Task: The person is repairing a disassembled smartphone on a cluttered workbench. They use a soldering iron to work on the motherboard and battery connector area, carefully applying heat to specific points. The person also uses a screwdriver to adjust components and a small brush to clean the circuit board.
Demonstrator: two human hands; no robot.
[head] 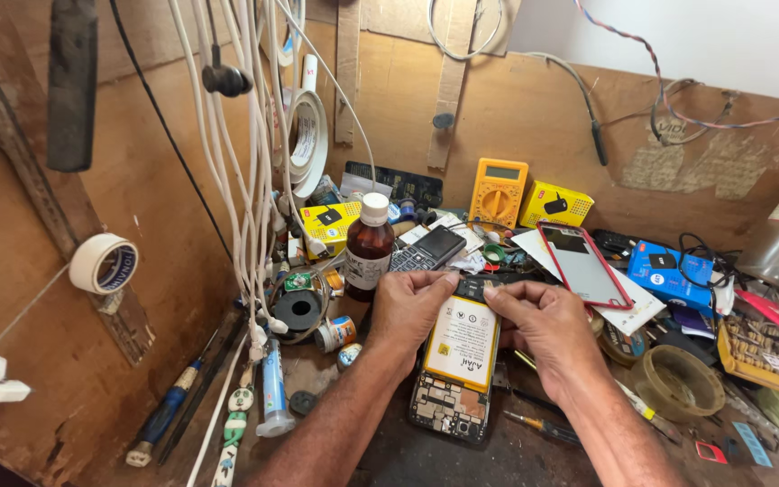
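Note:
An opened smartphone (455, 365) lies face down on the bench, its back cover off, showing a white and yellow battery (462, 341) and the circuit board below it. My left hand (407, 307) grips the phone's upper left edge. My right hand (543, 320) pinches at the phone's top edge, beside the battery. What the fingertips hold there is too small to tell.
A brown bottle (369, 245) with a white cap and a keypad phone (426, 250) stand behind the hands. A red-rimmed phone back cover (583, 264), yellow multimeter (498, 191), blue box (669, 271), tape roll (675, 382), screwdrivers (543, 426) and hanging white cables (250, 180) crowd the bench.

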